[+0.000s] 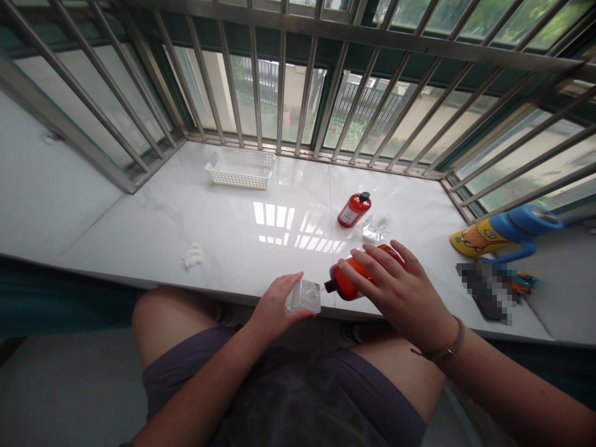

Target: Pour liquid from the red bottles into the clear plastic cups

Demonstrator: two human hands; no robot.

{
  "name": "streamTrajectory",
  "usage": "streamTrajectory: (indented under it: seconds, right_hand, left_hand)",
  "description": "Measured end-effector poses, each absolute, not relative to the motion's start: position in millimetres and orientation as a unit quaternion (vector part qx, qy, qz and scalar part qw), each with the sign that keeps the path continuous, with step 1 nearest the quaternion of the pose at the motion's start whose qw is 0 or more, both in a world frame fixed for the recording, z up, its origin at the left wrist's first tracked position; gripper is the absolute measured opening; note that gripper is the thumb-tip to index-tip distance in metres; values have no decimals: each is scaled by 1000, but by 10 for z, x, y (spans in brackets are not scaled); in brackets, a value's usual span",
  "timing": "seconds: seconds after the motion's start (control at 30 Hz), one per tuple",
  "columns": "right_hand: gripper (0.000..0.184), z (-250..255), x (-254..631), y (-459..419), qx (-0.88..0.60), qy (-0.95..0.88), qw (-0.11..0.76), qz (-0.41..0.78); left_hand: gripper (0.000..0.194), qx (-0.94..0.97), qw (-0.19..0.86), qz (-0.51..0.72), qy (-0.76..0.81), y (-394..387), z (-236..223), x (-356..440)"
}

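My right hand [395,292] grips an orange-red bottle [347,282], tipped on its side with its dark neck pointing left. My left hand [277,307] holds a small clear container [305,296] at the sill's front edge, right at the bottle's neck. A second orange-red bottle with a black cap and white label [354,209] lies on the white marble sill [186,211] farther back. Beside it sits a small clear glass piece [376,227].
A white perforated basket [241,168] stands at the back by the metal window bars [279,81]. A crumpled white tissue [192,254] lies at the left. A blue and yellow toy-like object [505,233] and a dark flat item rest at the right. My knees are below the sill.
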State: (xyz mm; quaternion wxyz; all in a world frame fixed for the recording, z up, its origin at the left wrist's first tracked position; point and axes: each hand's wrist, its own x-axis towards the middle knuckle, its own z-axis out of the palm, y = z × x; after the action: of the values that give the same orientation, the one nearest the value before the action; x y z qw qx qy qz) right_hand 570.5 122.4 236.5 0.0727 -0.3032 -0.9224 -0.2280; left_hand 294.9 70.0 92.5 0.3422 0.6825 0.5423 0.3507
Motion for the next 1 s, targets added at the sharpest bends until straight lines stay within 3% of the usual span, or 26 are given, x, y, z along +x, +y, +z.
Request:
streamTrajectory:
  seconds: [0.3,0.57,1.0]
  right_hand:
    - [51,2199,5680,1219,-329,-920,76,-197]
    - [57,1835,5683,1143,-395,-909,91,-94]
    - [77,1131,5918,978,-543,-770,288,170]
  left_hand:
    - [89,683,341,353,541,697,907,2953]
    - [85,680,344,357,540,700,861,2954]
    - [84,667,340,321,580,868,879,2947]
